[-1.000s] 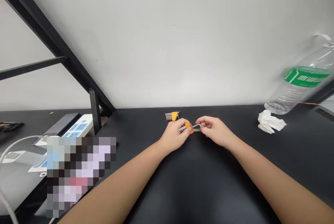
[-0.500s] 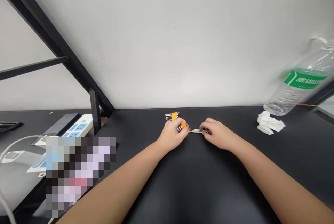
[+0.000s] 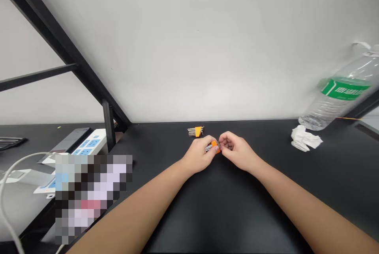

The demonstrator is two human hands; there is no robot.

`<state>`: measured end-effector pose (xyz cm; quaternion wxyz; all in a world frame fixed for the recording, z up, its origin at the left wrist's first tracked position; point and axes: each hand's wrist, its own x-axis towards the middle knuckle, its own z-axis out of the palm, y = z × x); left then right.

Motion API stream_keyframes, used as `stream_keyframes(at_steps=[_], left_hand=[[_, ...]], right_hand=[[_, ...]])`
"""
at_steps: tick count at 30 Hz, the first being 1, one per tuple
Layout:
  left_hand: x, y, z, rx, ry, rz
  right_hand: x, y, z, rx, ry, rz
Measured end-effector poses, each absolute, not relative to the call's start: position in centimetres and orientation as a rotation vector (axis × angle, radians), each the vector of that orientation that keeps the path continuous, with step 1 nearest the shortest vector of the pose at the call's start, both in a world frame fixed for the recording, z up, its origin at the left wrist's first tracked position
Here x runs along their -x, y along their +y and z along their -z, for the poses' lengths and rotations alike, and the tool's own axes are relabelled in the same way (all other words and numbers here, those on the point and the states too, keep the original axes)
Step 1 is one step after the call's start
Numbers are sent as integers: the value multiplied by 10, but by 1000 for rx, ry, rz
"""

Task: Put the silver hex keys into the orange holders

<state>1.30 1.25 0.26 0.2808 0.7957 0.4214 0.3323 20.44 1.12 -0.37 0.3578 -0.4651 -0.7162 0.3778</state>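
Note:
My left hand (image 3: 201, 154) is closed around an orange holder (image 3: 215, 147) with several silver hex keys (image 3: 209, 147) in it, just above the black table. Their straight ends stick out to the left, between thumb and fingers. My right hand (image 3: 235, 149) is up against the holder's right side, fingers curled and pinched at the bent ends of the keys. Its fingertips partly hide what they grip. A second orange holder full of hex keys (image 3: 196, 131) lies on the table beyond my left hand.
A crumpled white tissue (image 3: 304, 139) and a clear plastic bottle with a green label (image 3: 345, 89) are at the right. White power strips (image 3: 99, 137), a cable (image 3: 6, 202) and a black frame post (image 3: 109, 124) stand left. A wall (image 3: 207, 49) bounds the back.
My right hand has moved left, up to the orange holder. The long hex key shafts that spanned the gap between my hands no longer show there. The left hand has shifted slightly right.

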Motion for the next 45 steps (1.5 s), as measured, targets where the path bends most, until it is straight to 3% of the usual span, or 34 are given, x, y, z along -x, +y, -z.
stream_keyframes(at_steps=[9,23,35,45], left_hand=[[-8,19,0,-2076,1282,-964],[-11,23,8,-1906,1326,-1058],[-16,16,7,-2050,1228,-1017],[-17,14,9,-2005,1169,-961]], right_hand=[[-250,39,6,1615,-2125,-512],[-234,19,2,1368,-2283,-555],[-210,14,2,1136,-1819,-1067],[-204,11,-3,1104,-1909,-856]])
